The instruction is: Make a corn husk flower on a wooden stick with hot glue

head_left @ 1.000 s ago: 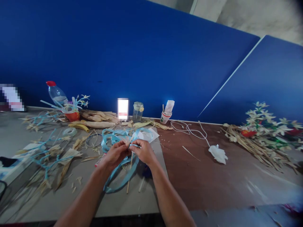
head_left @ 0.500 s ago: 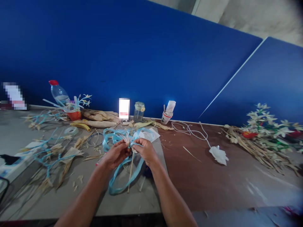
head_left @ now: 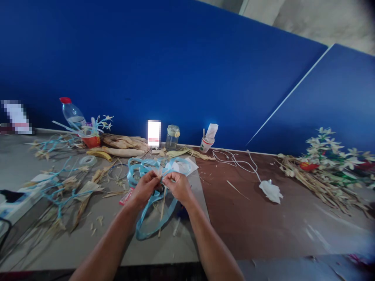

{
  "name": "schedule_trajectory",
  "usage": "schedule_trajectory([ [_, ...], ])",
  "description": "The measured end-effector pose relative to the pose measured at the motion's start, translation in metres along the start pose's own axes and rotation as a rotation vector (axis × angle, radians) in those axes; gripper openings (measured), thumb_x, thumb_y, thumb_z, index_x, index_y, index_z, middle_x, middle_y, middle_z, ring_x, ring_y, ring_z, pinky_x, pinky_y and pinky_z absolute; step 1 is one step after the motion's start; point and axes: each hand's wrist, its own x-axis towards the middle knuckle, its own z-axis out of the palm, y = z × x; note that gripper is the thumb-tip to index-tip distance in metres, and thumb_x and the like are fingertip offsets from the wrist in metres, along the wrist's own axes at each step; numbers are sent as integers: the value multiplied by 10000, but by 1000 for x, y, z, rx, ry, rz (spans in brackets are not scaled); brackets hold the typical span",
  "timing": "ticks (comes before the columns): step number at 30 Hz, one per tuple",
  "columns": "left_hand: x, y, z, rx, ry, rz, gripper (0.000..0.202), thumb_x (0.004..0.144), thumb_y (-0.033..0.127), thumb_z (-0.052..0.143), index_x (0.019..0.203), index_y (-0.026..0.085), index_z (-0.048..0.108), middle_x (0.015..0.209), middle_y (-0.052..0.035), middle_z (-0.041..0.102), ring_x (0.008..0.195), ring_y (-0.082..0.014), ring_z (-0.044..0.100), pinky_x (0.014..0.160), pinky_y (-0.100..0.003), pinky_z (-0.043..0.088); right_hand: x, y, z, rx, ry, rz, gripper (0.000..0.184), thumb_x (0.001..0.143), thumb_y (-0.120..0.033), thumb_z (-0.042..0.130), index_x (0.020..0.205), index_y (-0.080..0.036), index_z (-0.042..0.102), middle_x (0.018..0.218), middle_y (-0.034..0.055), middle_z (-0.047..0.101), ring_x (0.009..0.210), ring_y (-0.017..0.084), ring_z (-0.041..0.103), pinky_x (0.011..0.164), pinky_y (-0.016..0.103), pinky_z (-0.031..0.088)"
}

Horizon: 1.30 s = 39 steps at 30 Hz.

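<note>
My left hand point(head_left: 146, 188) is closed in a pinch at the base of a small pale flower point(head_left: 158, 171), whose petals stick up over the fingertips. Beside it, my right hand point(head_left: 179, 188) pinches a blue ribbon point(head_left: 143, 234) close to the flower's base, fingertips nearly touching the left ones. The ribbon lies in loose loops behind, between and below the hands. A thin straw-coloured stem point(head_left: 162, 214) points down from under the fingers. The exact grip point is small and partly covered by the fingers.
Blue-wrapped branches point(head_left: 63, 199) and dried husks lie at left, near a power strip point(head_left: 20, 205). Behind stand a red cup point(head_left: 91, 141), a bottle point(head_left: 72, 115), a jar point(head_left: 172, 138) and a paper cup point(head_left: 206, 144). White flowers point(head_left: 325, 146) lie far right, a white cable point(head_left: 243, 166) nearer.
Both hands stay close together at the flower's base. My right fingertips have shifted slightly left toward the left ones, and the left hand has turned a little, showing more of a pink packet.
</note>
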Motion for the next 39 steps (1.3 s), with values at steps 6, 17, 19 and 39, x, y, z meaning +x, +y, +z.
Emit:
schedule_trajectory([
  [6,1,-2,0,10,80,44,82,626,164,664,671,134,603,556,30,548,493,-79,468,491,-190,338,-9,-1,11,-491,8,-217,138,777,-194,514,807,-176,648,714,48,682,661,172,601,691,275,381],
  [17,4,-2,0,-269,97,-84,181,538,136,745,651,126,605,553,24,584,520,-86,529,526,-187,395,-18,3,31,-643,140,-262,153,819,-206,478,842,-151,619,723,84,682,711,204,621,757,317,356],
  [19,2,0,-2,-322,29,-127,192,555,140,753,688,117,616,598,3,611,564,-98,559,564,-195,422,-16,4,32,-542,187,-224,154,796,-194,483,832,-158,628,744,81,686,726,203,618,758,312,374],
  [39,-3,3,-1,-292,-123,-67,89,657,173,719,686,125,650,659,-20,618,610,-103,555,617,-218,431,-7,-13,9,245,95,31,138,660,-289,569,678,-154,591,612,-13,567,574,110,473,586,225,405],
])
